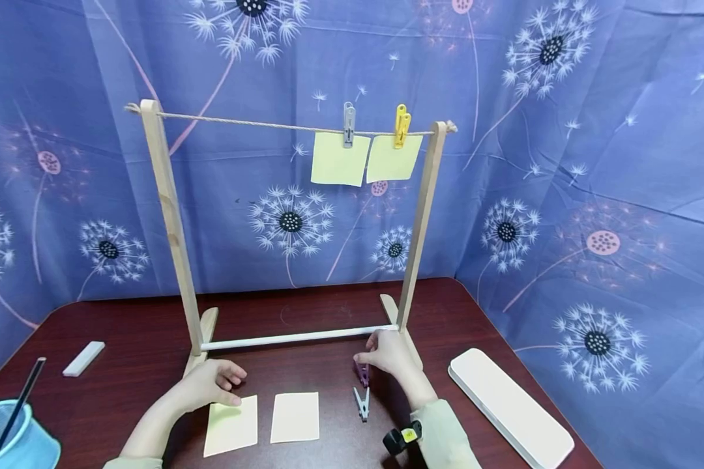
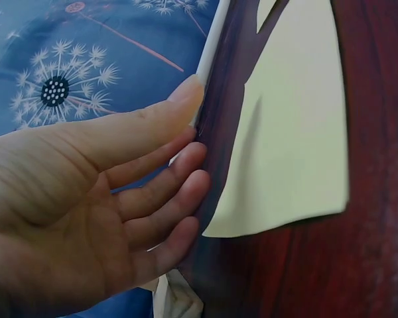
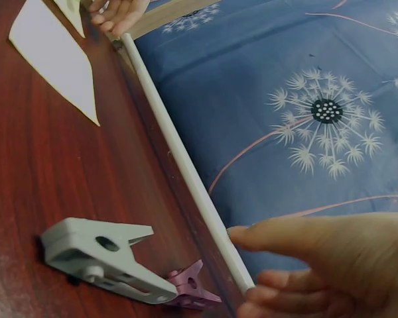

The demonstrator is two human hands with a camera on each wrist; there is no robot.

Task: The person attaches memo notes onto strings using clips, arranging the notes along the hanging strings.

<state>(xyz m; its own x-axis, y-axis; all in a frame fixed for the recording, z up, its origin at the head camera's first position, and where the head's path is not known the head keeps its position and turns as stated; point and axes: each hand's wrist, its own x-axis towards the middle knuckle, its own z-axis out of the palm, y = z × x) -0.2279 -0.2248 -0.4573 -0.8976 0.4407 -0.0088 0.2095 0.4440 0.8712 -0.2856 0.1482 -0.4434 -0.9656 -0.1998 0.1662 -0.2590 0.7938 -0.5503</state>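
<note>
While the right hand (image 1: 390, 355) hangs above it, the purple clip (image 1: 362, 374) lies on the dark red table (image 1: 123, 339), just behind the grey clip (image 1: 362, 405). Both clips have spread ends toward the white rod (image 1: 299, 338), narrow ends toward the person; long axes run roughly front to back, crosswise to the rod.

Right hand: thumb and fingers parted, fingers bent, nothing seen gripped; contact with purple clip cannot be told. Left hand (image 1: 208, 384): fingers loosely bent, holding nothing, near the rear edge of the left note (image 1: 232, 430). Hands well apart.

Materials: clips smooth, apparently plastic, V-shaped from above; grey one has an oval hole. Left note pale yellow, thin, four-sided, edge slightly curled; second note (image 1: 295, 420) beside it, flat. Rod round, slender. Uprights (image 1: 173, 215) pale wood, squared; twisted rope (image 1: 234, 120) strung between. Table surface glossy, dark-grained.
</note>
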